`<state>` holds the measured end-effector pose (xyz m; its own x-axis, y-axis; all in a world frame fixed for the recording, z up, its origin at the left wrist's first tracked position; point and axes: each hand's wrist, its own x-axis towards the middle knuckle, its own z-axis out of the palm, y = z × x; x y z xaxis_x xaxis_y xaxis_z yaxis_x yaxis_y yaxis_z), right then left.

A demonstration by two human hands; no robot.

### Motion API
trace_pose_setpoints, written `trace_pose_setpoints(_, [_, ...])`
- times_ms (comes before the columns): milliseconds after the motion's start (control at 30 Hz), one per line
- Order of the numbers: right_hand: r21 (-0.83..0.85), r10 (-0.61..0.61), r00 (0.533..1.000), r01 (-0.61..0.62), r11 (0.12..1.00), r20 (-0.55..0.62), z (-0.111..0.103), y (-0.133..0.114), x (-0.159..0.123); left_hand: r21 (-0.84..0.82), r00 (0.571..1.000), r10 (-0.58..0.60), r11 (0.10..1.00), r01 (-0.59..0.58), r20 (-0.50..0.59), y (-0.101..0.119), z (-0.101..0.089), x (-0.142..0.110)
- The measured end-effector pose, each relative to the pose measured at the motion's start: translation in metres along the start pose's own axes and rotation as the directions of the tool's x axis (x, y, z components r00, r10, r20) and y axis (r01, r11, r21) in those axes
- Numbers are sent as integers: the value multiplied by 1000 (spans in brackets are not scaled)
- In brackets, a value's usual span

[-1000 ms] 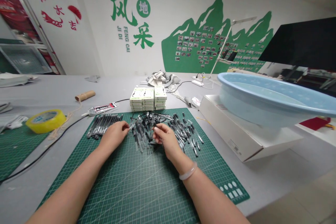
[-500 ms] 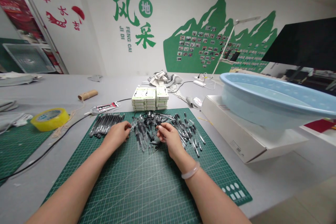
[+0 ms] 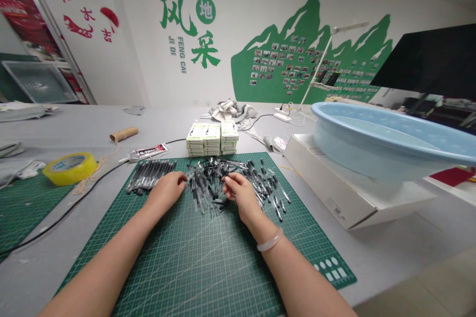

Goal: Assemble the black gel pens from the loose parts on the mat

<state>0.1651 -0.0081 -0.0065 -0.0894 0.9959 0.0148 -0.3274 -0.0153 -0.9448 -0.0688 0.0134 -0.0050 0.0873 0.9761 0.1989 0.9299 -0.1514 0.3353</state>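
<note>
Over the green cutting mat (image 3: 201,257), my right hand (image 3: 241,193) pinches a small black pen part (image 3: 224,177), probably a cap, between thumb and fingertips. To its left, my left hand (image 3: 168,190) rests at the edge of a loose heap of pen parts (image 3: 201,190). Its fingers are curled in; whatever they may hold is too small to make out. Clear pens with black ends (image 3: 269,190) lie scattered beyond my right hand. A neat row of black pens (image 3: 150,174) lies beyond my left wrist.
Small white-and-green boxes (image 3: 211,138) are stacked behind the mat. At the right, a blue basin (image 3: 372,143) sits on a white carton (image 3: 345,198). Yellow tape (image 3: 70,168), a glue packet (image 3: 148,151) and a black cable (image 3: 74,205) lie to the left.
Both hands stay almost where they were. My left fingertips have shifted very slightly, and the clear piece seen at them earlier is no longer distinct.
</note>
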Motion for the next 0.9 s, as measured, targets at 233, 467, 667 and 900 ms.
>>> trace_pose_setpoints(233, [-12, -12, 1000, 12, 1000, 1, -2, 0, 0, 14, 999, 43, 999, -43, -33, 6, 1, -1])
trace_pose_setpoints(467, [-9, -16, 1000, 15, 1000, -12, -3, -2, 1, 0, 998, 56, 998, -56, -28, 6, 4, -1])
trace_pose_setpoints(667, [-10, -24, 999, 24, 1000, -36, -3, -3, 1, -76, 990, 136, 987, -138, -29, 18, 0, -4])
trace_pose_setpoints(900, [-14, -41, 998, 40, 999, -48, -3, -4, 1, -228, 915, 402, 894, -385, 27, 60, 2, -18])
